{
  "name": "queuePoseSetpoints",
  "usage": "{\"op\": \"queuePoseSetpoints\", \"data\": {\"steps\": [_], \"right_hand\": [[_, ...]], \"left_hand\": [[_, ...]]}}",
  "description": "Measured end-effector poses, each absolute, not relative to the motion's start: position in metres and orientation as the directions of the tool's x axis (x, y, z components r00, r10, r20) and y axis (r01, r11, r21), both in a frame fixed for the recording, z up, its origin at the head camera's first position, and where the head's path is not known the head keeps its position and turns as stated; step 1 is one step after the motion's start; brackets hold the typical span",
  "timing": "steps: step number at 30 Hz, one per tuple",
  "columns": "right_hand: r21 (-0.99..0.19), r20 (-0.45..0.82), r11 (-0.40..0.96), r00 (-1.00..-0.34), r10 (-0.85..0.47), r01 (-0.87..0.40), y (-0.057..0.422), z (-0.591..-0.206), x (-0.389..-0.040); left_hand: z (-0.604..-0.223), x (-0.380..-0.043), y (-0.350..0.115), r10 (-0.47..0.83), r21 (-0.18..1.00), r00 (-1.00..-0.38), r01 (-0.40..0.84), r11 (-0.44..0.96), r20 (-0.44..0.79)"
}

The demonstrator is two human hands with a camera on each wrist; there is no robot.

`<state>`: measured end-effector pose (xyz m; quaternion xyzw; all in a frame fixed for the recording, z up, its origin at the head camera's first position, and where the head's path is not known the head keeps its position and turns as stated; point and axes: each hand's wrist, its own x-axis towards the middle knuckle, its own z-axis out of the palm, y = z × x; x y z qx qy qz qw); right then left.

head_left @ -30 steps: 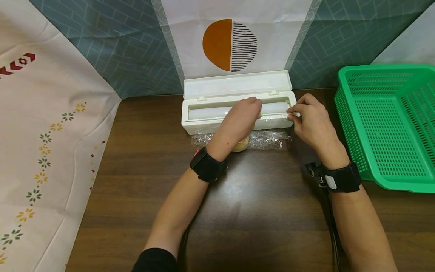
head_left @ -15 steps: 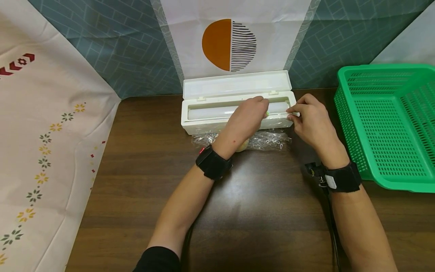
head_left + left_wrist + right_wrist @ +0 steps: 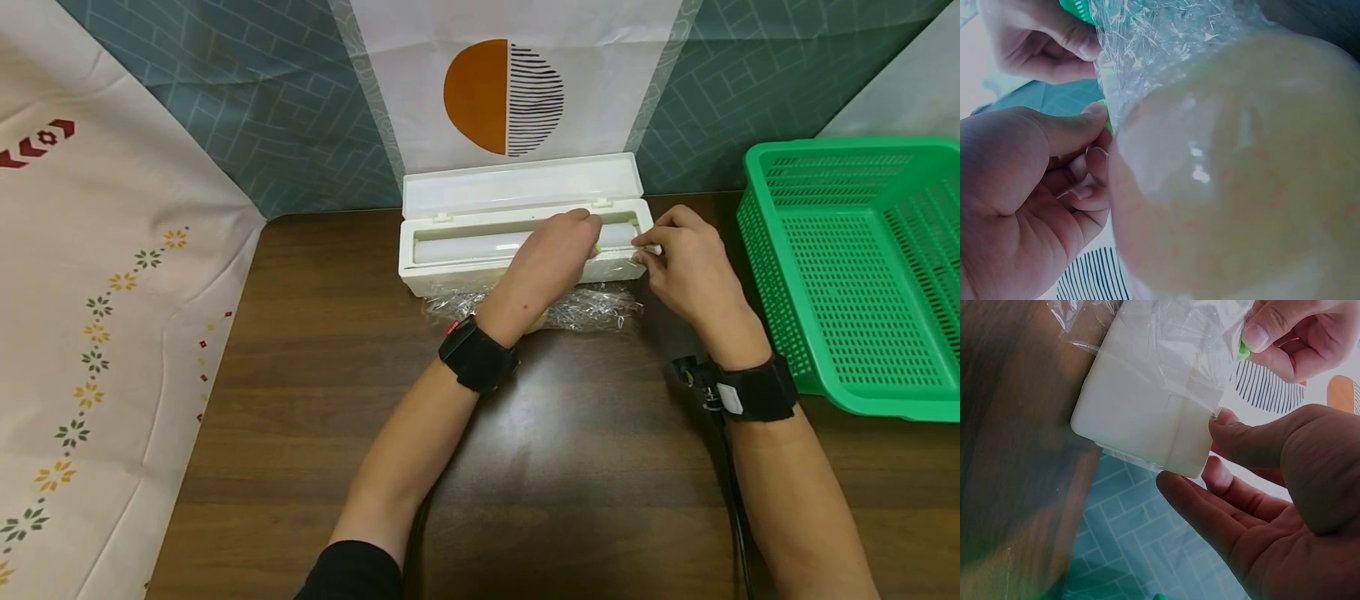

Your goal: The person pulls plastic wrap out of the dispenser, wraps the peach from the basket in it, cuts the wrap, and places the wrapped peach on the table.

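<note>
A white cling film dispenser (image 3: 450, 273) stands at the back of the table, its lid (image 3: 517, 185) open and a film roll (image 3: 468, 247) inside. My left hand (image 3: 553, 257) pinches the small green slide cutter (image 3: 1244, 351) on the front rim. At the right end, my right hand (image 3: 692, 268) holds the dispenser's corner between thumb and fingers. Crumpled clear cling film (image 3: 596, 308) hangs down the front onto the table. An apple (image 3: 1229, 181), yellowish with red flecks, lies against that film; my left forearm hides most of it in the head view.
A green plastic basket (image 3: 832, 392) stands to the right, close to my right forearm. Behind the dispenser hangs a patterned cloth (image 3: 300, 125). A pale flowered cloth (image 3: 135, 333) borders the brown wooden table (image 3: 300, 400) on the left.
My left hand has slid rightward along the dispenser's front rim with the green slide cutter, drawing closer to my right hand. The right hand keeps its place.
</note>
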<state>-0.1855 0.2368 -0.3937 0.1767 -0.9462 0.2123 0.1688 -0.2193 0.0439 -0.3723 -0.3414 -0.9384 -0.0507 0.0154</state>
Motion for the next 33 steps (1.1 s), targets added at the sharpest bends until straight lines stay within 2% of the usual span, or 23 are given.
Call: {"op": "queuePoseSetpoints", "data": {"steps": [33], "right_hand": [[-0.341, 0.431, 0.836, -0.862, -0.267, -0.43, 0.237, -0.396, -0.186]], "left_hand": [[-0.375, -0.225, 0.076, 0.68, 0.075, -0.732, 0.682, 0.728, 0.051]]}}
